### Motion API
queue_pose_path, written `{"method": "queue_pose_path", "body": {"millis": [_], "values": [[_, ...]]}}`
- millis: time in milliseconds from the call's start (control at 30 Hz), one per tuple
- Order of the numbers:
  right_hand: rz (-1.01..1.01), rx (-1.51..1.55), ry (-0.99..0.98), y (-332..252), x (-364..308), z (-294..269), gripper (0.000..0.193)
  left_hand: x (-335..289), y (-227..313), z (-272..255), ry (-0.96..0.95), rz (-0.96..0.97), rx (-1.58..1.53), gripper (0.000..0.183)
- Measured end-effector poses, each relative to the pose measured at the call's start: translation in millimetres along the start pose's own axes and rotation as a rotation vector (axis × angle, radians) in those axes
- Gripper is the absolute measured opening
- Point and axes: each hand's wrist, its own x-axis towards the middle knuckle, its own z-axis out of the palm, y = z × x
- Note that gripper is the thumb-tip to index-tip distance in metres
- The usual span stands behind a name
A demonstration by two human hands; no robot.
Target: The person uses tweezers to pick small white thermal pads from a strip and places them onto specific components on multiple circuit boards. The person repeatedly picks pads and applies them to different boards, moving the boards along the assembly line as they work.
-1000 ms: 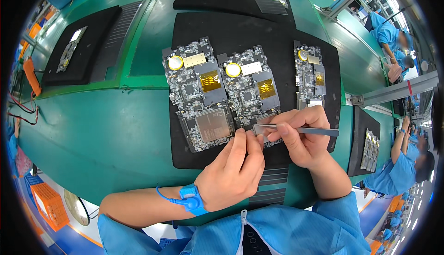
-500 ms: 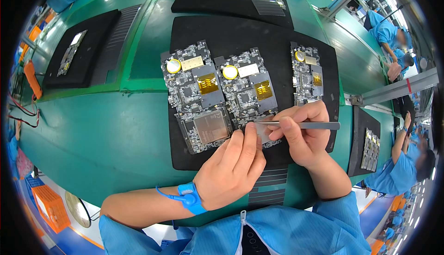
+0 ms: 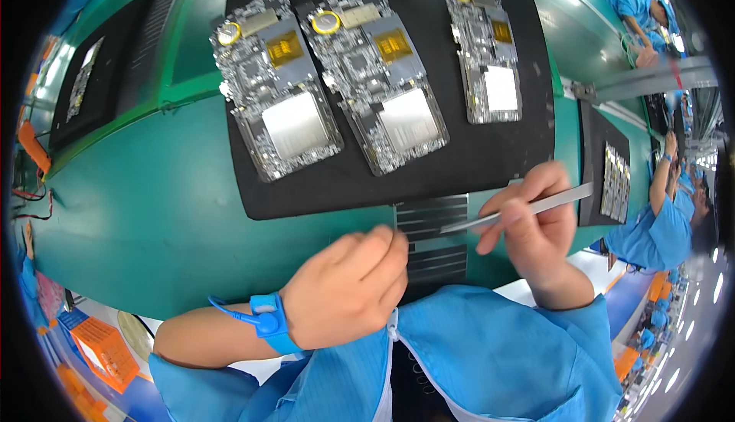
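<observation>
My right hand (image 3: 536, 223) grips metal tweezers (image 3: 563, 197), their tips pointing left over a dark striped strip (image 3: 432, 263) at the table's near edge. To the left of that strip is my left hand (image 3: 348, 288), wearing a blue wrist strap (image 3: 268, 322). Its fingers are drawn together and slightly blurred; whatever they might hold is hidden. Beyond both hands, a left circuit board (image 3: 276, 77), a middle circuit board (image 3: 371, 70) and a right circuit board (image 3: 488, 43) lie on a black mat (image 3: 321, 198). Each carries a round yellow-rimmed cell, amber tape and a shiny metal plate.
A green table (image 3: 153, 215) surrounds the mat. Another black mat with a board (image 3: 83, 81) lies far left, and one with several boards (image 3: 615, 181) at right. A metal rail (image 3: 643, 77) crosses at right, near co-workers in blue. An orange crate (image 3: 107, 353) stands lower left.
Both hands have come off the middle board and drawn back toward the table's near edge. The tweezers are still in my right hand. The view has shifted, so the boards appear higher.
</observation>
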Motion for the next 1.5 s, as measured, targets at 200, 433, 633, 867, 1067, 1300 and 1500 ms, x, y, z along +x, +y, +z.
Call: {"method": "queue_pose_path", "body": {"millis": [200, 433, 633, 867, 1067, 1300, 1500], "values": [[0.264, 0.006, 0.242, 48.8, -45.4, 11.1, 0.022, -18.8, 8.9, 33.9, -0.102, 0.035, -0.084, 0.031], [0.173, -0.119, 0.228, 60.3, -50.4, 21.3, 0.023, -13.9, 7.5, 36.3, -0.117, 0.068, -0.075, 0.034], [0.205, 0.001, 0.23, 55.9, -47.6, 15.3, 0.022, -17.0, 4.9, 37.6, -0.12, 0.088, -0.088, 0.034], [0.163, -0.155, 0.149, 62.0, -48.3, 15.7, 0.02, -15.4, 4.3, 36.4, -0.117, 0.093, -0.107, 0.033], [0.017, 0.166, 0.173, 51.0, -37.3, 15.7, 0.02, -13.9, 3.3, 34.5, -0.12, 0.096, -0.112, 0.032], [-0.053, 0.128, 0.067, -4.9, 63.1, 33.3, 0.016, 0.8, 3.1, -10.7, 0.207, -0.323, 0.285, 0.045], [0.108, 0.053, -0.093, -2.5, 133.7, 84.3, 0.027, 4.6, -27.3, -5.4, 0.211, -0.48, 0.487, 0.053]]}}
